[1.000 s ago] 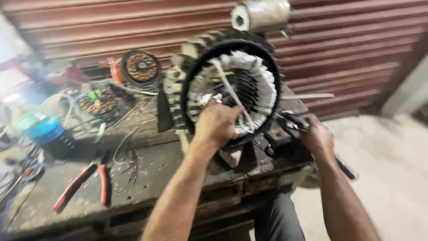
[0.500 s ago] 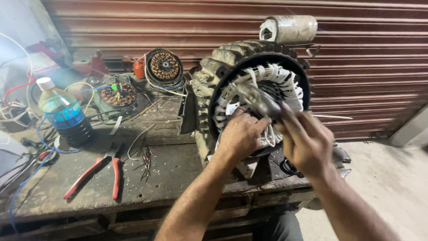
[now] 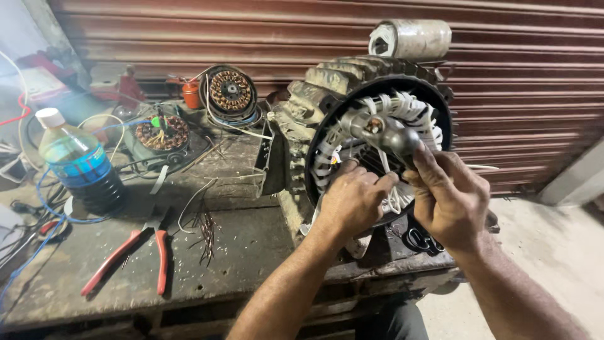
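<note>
Behind the grimy workbench (image 3: 251, 252) a rust-red roller shutter (image 3: 516, 75) closes off the space. On the bench stands the big motor shell (image 3: 327, 107), its ring of white-wrapped windings (image 3: 409, 110) already seated, as far as I can judge; white tie strings hang loose, so the lacing looks unfinished. My left hand (image 3: 353, 203) presses curled fingers against the lower windings. My right hand (image 3: 450, 198) is closed around a small hammer (image 3: 387, 135), head raised at the coils. Red pliers (image 3: 135, 252) lie unused. Further left, a plastic bottle (image 3: 78, 164) holds blue liquid, about two-thirds full.
</note>
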